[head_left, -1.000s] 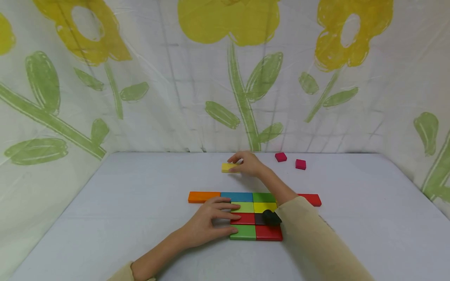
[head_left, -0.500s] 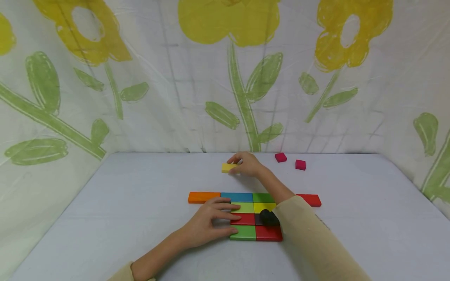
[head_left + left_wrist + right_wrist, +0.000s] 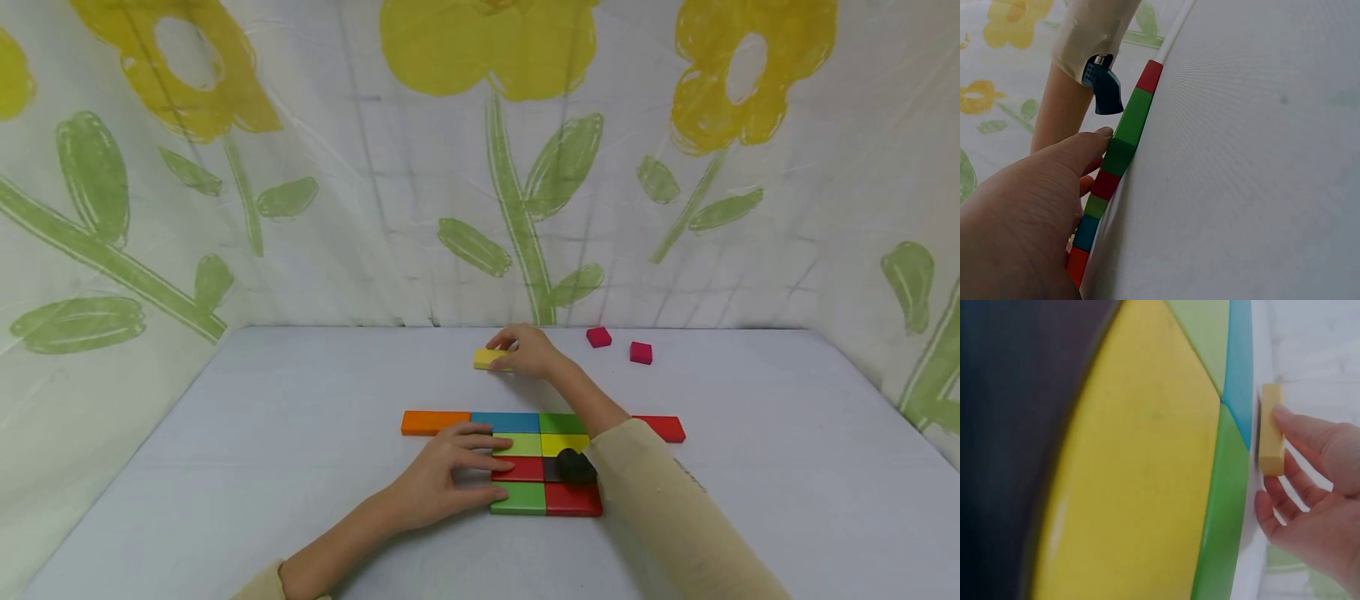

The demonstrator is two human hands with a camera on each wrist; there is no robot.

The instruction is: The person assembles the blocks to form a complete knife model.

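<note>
Behind the block pattern, my right hand (image 3: 531, 354) pinches a pale yellow block (image 3: 1270, 437) between thumb and fingers; the block's right end is partly hidden in the head view. My left hand (image 3: 435, 477) rests at the pattern's left side with fingers spread. Its fingertips touch the lime block (image 3: 519, 444), the red block (image 3: 522, 468) and the green block (image 3: 522, 498). Above these runs a long row with an orange block (image 3: 435, 422), a blue block (image 3: 506, 422), a dark green block (image 3: 562, 423) and a red end block (image 3: 662, 428). The right sleeve hides part of that row.
Two small crimson blocks (image 3: 598, 337) lie at the back right of the white table (image 3: 225, 467). A black wrist camera (image 3: 574, 467) on the right sleeve covers part of the pattern. A white curtain (image 3: 322, 208) painted with flowers stands behind the table.
</note>
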